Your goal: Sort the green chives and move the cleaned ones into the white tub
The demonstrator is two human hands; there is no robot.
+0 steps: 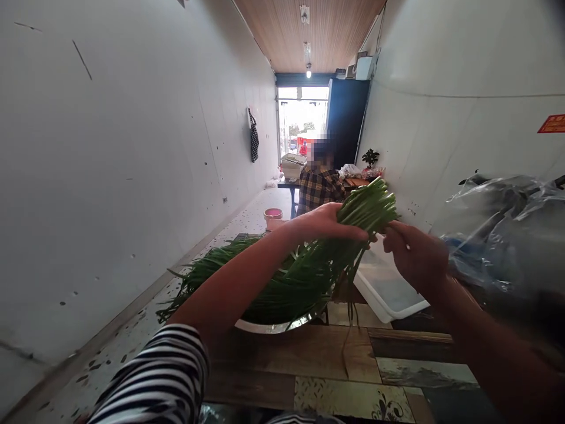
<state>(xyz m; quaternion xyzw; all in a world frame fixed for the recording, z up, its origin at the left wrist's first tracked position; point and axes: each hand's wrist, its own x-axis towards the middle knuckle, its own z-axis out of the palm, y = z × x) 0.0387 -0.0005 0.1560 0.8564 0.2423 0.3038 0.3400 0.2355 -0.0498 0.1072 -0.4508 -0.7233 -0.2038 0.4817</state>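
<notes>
"Garlic chives (368,206), by the look of the long green blades. Where are they found, with twelve o'clock taken as straight ahead of the wearer?"

"One bunch is held up at one o'clock, its cut ends pointed up and away. A far larger heap (304,282) is piled in the metal basin (273,327) at twelve, with blades spilled over the rim toward eleven."

"How are the hands occupied?"

"The bunch is gripped by the left hand (329,225), its thumb laid across the near side. The fingertips of the right hand (417,250) are pinched at the bunch's four o'clock edge, seemingly on a strand or two; the exact hold is hidden."

"How much is done?"

"An early stage is suggested, judged only by quantity: one handful is lifted, while most are left in the basin. No chives can be made out in the visible part of the white plastic tray (399,314), at one o'clock below the hands."

"Can any writing be read?"

"None. Yellowish marks are printed on the red sign (551,123) at two o'clock, but they are too small to be deciphered. No brand is seen on the tray."
</notes>
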